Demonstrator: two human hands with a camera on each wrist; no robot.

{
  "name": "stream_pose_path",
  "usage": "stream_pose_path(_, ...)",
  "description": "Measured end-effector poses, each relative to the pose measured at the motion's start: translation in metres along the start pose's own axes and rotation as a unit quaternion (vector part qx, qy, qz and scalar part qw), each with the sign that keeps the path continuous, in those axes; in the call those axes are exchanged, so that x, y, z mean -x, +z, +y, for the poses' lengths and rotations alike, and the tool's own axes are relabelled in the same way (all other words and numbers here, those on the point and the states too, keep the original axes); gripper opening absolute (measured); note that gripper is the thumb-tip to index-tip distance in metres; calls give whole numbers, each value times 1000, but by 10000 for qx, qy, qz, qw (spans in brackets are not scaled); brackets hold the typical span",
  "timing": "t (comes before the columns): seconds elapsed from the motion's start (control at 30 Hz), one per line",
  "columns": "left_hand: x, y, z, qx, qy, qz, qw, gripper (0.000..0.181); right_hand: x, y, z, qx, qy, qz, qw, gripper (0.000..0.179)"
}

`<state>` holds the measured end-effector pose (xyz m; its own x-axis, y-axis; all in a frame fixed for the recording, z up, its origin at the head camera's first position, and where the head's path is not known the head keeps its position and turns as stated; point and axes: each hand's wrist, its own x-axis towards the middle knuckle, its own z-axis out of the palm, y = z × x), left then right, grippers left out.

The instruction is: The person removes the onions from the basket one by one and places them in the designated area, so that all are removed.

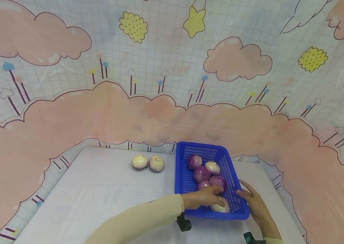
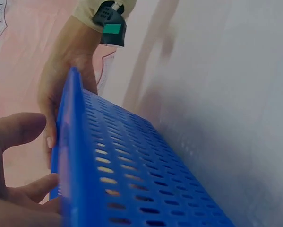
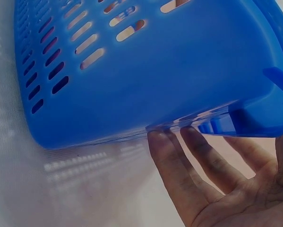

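A blue plastic basket with slotted walls holds several purple onions and two whitish ones. My left hand reaches over the basket's near left side. Its thumb lies on the nearest whitish onion, and its fingers extend over a purple onion. In the left wrist view, the thumb and fingers are spread apart beside the basket rim; the onions under them are hidden there. On the basket's right side, my right hand holds the rim, thumb at the top edge and fingertips against the outer wall.
Two whitish onions sit side by side on the white table, left of the basket. A cloth with printed clouds and stars hangs behind the table and surrounds its sides.
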<state>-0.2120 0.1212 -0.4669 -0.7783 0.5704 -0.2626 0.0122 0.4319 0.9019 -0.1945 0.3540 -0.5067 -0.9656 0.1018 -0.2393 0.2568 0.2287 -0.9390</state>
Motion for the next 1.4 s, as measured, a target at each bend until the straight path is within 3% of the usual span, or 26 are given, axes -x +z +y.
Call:
stream_pose_path(0.17,-3,6,-2,-98,-156,-230,9996,59,-1,0,1,-32,13,13,10000,68)
stream_pose_path(0.33,-8,11,-6,-275,-185,-186,9993,58,-2,0,2,-63,-65,44,9999,67)
stream_pose_path(0.6,-17,14,-12,-165,-253,-260,9992,60,-2,-1,2,-89,-128,17,9999,68)
stream_pose_path(0.97,-25,13,-21,-697,1,435,9966,60,-2,0,1,-2,-55,96,9999,68)
stream_pose_path(1.4,-19,6,-24,-574,-83,359,9977,52,-2,0,0,-19,-21,63,10000,69)
